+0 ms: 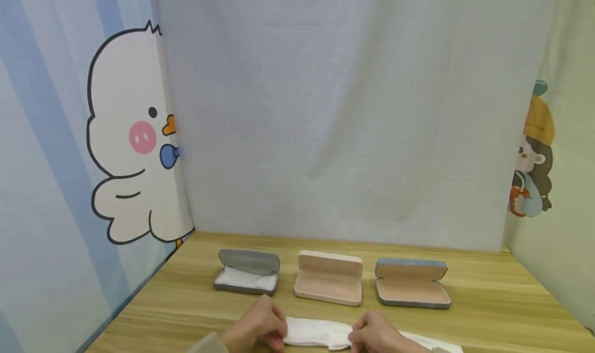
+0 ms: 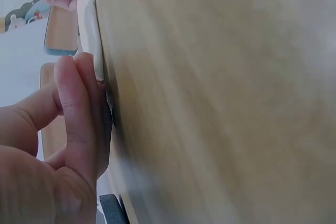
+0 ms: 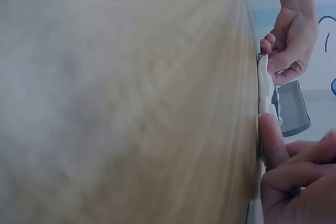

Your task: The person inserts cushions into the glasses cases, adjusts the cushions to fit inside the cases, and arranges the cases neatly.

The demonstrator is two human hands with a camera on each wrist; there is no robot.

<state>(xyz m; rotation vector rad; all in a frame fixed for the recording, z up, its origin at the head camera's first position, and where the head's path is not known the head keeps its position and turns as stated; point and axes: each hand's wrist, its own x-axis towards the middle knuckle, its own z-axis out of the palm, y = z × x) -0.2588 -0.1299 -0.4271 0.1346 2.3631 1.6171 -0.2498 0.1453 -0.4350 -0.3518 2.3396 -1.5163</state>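
The person's left hand [image 1: 265, 322] pinches one end of a white, soft, folded cloth strip [image 1: 316, 333], and the right hand [image 1: 374, 335] pinches the other end. The strip lies low over the wood-grained table [image 1: 162, 311], before three open, rounded oblong cases. The grey case [image 1: 248, 261] holds a folded white cloth [image 1: 246, 279]; the cream case [image 1: 328, 287] and blue-lidded case [image 1: 411, 291] show smooth pinkish linings. Another white cloth piece [image 1: 432, 341] lies beside the right wrist.

Curtained booth-like space: grey backdrop [image 1: 344, 115], cartoon-print side curtains [image 1: 42, 187], wood-grain table [image 1: 492, 291].
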